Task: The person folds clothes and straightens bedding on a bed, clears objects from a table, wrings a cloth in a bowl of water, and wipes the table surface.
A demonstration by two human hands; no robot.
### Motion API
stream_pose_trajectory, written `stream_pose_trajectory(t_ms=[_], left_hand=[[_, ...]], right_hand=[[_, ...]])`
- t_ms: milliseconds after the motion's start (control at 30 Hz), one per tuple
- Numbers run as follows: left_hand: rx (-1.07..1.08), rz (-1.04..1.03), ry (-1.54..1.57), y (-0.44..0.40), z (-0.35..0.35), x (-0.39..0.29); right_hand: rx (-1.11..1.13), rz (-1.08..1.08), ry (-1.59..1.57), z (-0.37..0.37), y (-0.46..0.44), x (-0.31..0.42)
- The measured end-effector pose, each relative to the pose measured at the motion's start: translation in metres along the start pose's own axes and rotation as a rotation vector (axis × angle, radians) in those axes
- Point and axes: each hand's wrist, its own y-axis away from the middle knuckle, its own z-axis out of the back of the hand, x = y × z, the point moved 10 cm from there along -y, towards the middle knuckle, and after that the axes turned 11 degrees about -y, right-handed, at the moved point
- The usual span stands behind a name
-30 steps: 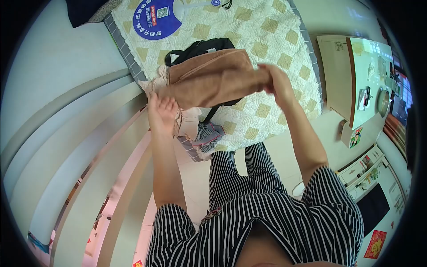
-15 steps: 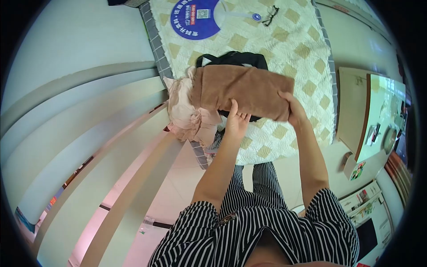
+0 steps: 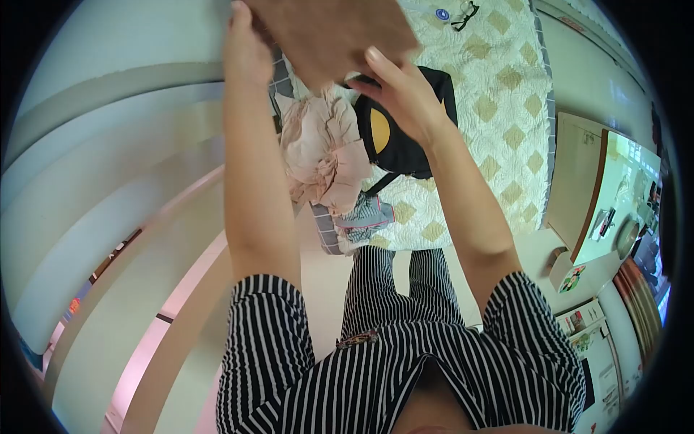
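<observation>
A folded brown cloth (image 3: pixel 332 32) is lifted at the top of the view, its upper part cut off by the frame. My left hand (image 3: pixel 249 47) grips its left side. Closed on its lower right corner is my right hand (image 3: pixel 405 94), thumb on the upper face. Below the cloth, a crumpled pale pink garment (image 3: pixel 318 145) lies at the bed's left edge. Right of it, partly behind my right hand, is a black bag or garment (image 3: pixel 405 155) with a yellow patch. A grey striped cloth (image 3: pixel 369 217) with pink trim lies nearer me.
The bed has a cream quilt (image 3: pixel 499 137) with a diamond pattern. Black glasses (image 3: pixel 465 16) lie on it near the fan's blue-marked handle (image 3: pixel 442 14). Pale rails (image 3: pixel 137 145) run along the left. A cabinet with a glossy top (image 3: pixel 614 202) stands at the right.
Both hands have carried the brown cloth up and left, off the black item and away from the pink garment. My left hand now grips its left side. The black item's yellow patch shows.
</observation>
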Motion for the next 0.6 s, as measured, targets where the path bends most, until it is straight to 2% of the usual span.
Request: stream_pose_trajectory(t_ms=[33,67,100,167,200,233,267,333,367,433,467,500,567,600], left_hand=[[-0.005,0.004,0.004,-0.008,0.021,0.01],[-0.269,-0.026,-0.243,-0.007,0.065,0.018],[-0.532,-0.053,-0.492,0.008,0.102,0.023],[-0.377,0.04,-0.574,0.05,0.118,0.075],[-0.427,-0.001,-0.769,0.079,0.126,0.103],[-0.37,0.203,-0.952,0.121,0.113,0.128],[-0.134,0.151,-1.01,0.145,0.113,0.188],[-0.059,0.181,-1.598,0.225,0.066,0.22],[-0.049,0.195,-1.591,0.244,0.051,0.222],[0.269,0.523,-1.702,0.274,0.031,0.251],[0.168,0.333,-1.765,0.275,0.027,0.25],[0.179,0.34,-1.759,0.277,0.036,0.273],[0.046,0.094,-1.744,0.25,0.056,0.298],[0.058,0.286,-1.59,0.23,0.081,0.314]], right_hand=[[0.006,0.005,0.086,0.0,-0.014,-0.005],[-0.115,0.02,0.212,0.019,-0.018,-0.015],[-0.115,0.013,0.216,0.033,-0.018,-0.03],[-0.119,-0.08,0.407,0.076,-0.009,-0.066],[-0.198,-0.167,0.393,0.096,0.007,-0.086],[-0.28,-0.255,0.378,0.116,0.033,-0.108],[-0.3,-0.33,0.396,0.138,0.056,-0.134],[-0.338,-0.461,0.492,0.178,0.11,-0.183],[-0.353,-0.512,0.576,0.198,0.136,-0.209],[-0.295,-0.55,0.889,0.26,0.187,-0.275],[-0.257,-0.505,1.094,0.236,0.199,-0.261],[-0.214,-0.455,1.297,0.205,0.206,-0.25],[-0.052,-0.384,1.406,0.175,0.211,-0.263],[0.045,-0.274,1.475,0.146,0.206,-0.259]])
